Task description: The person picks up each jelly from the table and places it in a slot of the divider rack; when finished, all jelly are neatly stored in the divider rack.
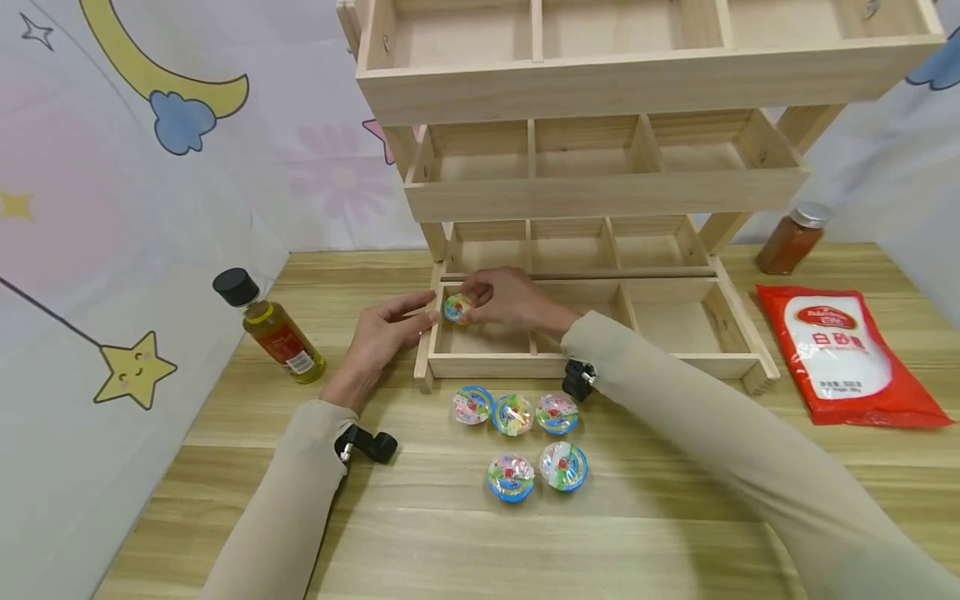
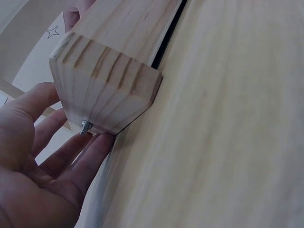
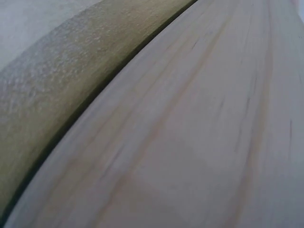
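In the head view my right hand (image 1: 513, 302) reaches into the left compartment of the wooden rack's lowest tray (image 1: 592, 365). Its thumb and fingers pinch a small round jelly cup (image 1: 454, 308) with a colourful film lid, close to the compartment's left wall. My left hand (image 1: 375, 340) is at the rack's left side, fingers extended. Seen from the left wrist, the fingers of that left hand (image 2: 42, 166) touch the end of a wooden foot (image 2: 104, 85) with a metal bolt in it. Only pale wood shows in the right wrist view.
Several jelly cups (image 1: 513, 414) lie on the table before the rack. An oil bottle (image 1: 281, 337) stands left; a spice jar (image 1: 793, 239) and a red-and-white sugar bag (image 1: 843, 354) are right. Upper trays (image 1: 607, 196) overhang the lowest one.
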A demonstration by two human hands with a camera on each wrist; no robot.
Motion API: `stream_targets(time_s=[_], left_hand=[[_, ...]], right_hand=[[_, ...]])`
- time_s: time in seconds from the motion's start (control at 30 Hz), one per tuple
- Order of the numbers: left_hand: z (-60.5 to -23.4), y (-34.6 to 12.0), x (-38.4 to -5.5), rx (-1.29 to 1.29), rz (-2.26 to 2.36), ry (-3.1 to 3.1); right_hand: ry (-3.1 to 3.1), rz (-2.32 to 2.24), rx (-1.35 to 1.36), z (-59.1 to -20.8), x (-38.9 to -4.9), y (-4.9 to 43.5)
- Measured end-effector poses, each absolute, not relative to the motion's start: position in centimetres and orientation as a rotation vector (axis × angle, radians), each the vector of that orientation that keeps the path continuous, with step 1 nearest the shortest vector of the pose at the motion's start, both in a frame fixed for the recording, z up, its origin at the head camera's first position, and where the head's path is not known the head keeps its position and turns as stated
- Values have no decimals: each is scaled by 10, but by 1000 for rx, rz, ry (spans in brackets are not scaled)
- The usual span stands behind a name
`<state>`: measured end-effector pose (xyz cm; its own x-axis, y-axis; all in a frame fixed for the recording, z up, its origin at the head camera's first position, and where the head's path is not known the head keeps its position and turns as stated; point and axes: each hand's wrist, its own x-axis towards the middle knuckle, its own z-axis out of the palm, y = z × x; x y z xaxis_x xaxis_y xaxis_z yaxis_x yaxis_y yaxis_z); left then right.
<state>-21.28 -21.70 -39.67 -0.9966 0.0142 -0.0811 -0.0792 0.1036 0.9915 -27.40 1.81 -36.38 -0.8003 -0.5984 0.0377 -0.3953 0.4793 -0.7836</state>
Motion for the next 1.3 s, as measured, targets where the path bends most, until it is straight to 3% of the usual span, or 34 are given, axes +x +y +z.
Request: stream_targets(time_s=[0.83,1.3], left_hand=[[-396,-215,-212,-50,2063,2262],[-398,-218,-214,-76,2069,2259]], right_hand=[[2543,-1032,-919,-356,-271,28],[2547,-1135,-960,-326,-256,55]])
